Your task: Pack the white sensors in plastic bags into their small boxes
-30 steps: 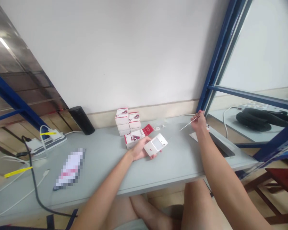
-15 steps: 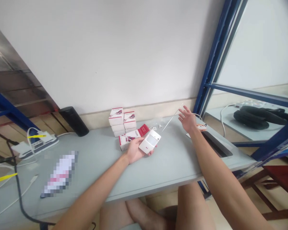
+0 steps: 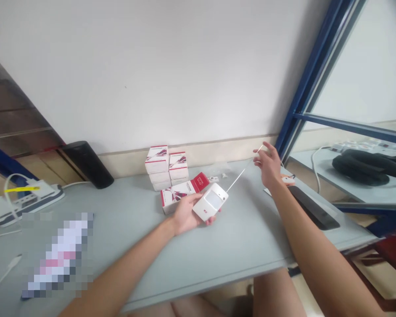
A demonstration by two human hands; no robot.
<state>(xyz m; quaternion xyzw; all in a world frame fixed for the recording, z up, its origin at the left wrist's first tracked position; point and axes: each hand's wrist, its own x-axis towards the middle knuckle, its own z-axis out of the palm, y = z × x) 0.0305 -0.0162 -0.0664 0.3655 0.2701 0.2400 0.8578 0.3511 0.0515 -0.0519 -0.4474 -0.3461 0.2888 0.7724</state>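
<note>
My left hand (image 3: 186, 216) is closed around a white motion detector (image 3: 211, 201) with a pale lens window and a small red logo. From its upper corner a thin extended antenna (image 3: 242, 172) slants up to the right. My right hand (image 3: 269, 165) is at the far end of that antenna, fingers apart, the index finger close to the tip; whether it touches the rod is not clear. Behind the detector lies a red-and-white box (image 3: 176, 197) with its red flap raised. Small white parts (image 3: 218, 177) lie beside the flap.
Several small white-and-red boxes (image 3: 157, 160) are stacked against the wall. A black cylinder (image 3: 89, 165) stands to their left. Farther left are a power strip (image 3: 36, 202) and a blurred-out item (image 3: 61, 255). A dark flat device (image 3: 312, 207) lies under my right forearm, beside a blue frame (image 3: 303, 94).
The view has shifted slightly, so the scene sits differently in frame. My right hand has come to the antenna's tip, its fingers more bent. My left hand keeps its hold on the motion detector.
</note>
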